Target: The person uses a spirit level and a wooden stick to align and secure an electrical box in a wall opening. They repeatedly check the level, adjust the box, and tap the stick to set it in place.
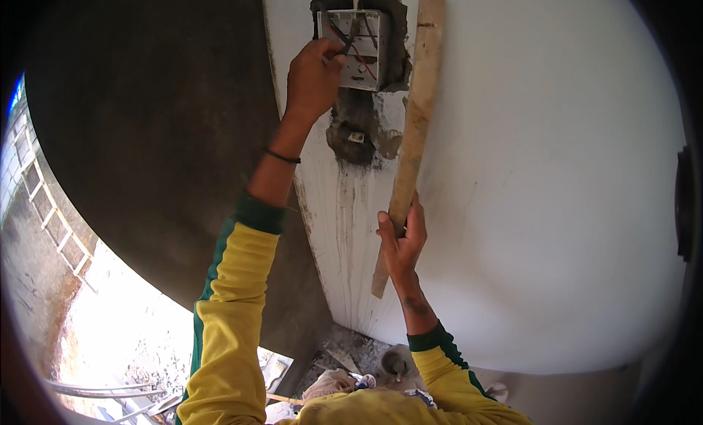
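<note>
Holding a wooden batten (419, 110) just right of the electrical box (373, 50): right hand (404, 242), below the box, has its grip closed around the lower part, thumb on the left edge. Batten stands near upright, top tilted right, upper end above the box's top edge, lower end well below it. Can't tell if it touches the wall.

Left hand (313, 77) is at the box's left side, fingers bent by the dark wires; its grip is partly hidden, can't tell what it pinches, if anything. Red wire (364, 64) runs inside the box.

Rough grey mortar (398, 47) surrounds the box; small fitting (356, 137) in a dark patch below it. White wall (542, 168) right of box, dark grey surface (161, 132) left. Bucket (394, 360) on the floor far below the box; ladder (53, 205) far to its lower left.
</note>
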Motion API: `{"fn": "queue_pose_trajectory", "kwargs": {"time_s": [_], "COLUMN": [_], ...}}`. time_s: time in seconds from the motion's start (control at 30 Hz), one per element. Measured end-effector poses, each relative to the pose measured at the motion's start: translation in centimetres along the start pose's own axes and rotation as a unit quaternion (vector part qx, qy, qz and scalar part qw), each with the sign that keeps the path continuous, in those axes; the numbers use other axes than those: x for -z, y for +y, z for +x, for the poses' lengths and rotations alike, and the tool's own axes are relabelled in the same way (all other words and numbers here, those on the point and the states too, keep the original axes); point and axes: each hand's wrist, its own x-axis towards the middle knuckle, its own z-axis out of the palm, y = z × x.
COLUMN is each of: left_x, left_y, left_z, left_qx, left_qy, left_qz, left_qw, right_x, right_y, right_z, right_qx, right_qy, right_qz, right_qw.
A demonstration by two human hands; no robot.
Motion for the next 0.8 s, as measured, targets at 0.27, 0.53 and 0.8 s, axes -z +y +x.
{"fn": "queue_pose_trajectory", "kwargs": {"time_s": [0.27,0.53,0.8], "left_x": [0.6,1.4,1.3], "left_y": [-2.9,-1.1,-1.6], "left_z": [0.2,-0.1,-1.1], "left_qx": [0.060,0.134,0.017], "left_qy": [-0.023,-0.043,0.055], "left_qz": [-0.108,-0.247,-0.177], "left_qw": [0.992,0.959,0.982], "right_x": [-4.5,-9.8,-12.1], "right_y": [-0.8,-3.2,-2.6], "right_z": [2.9,8.9,10.6], "right_qx": [0.004,0.053,0.111], "right_qy": [0.003,0.079,0.111], "right_qz": [-0.022,-0.007,-0.077], "right_qw": [1.000,0.995,0.985]}}
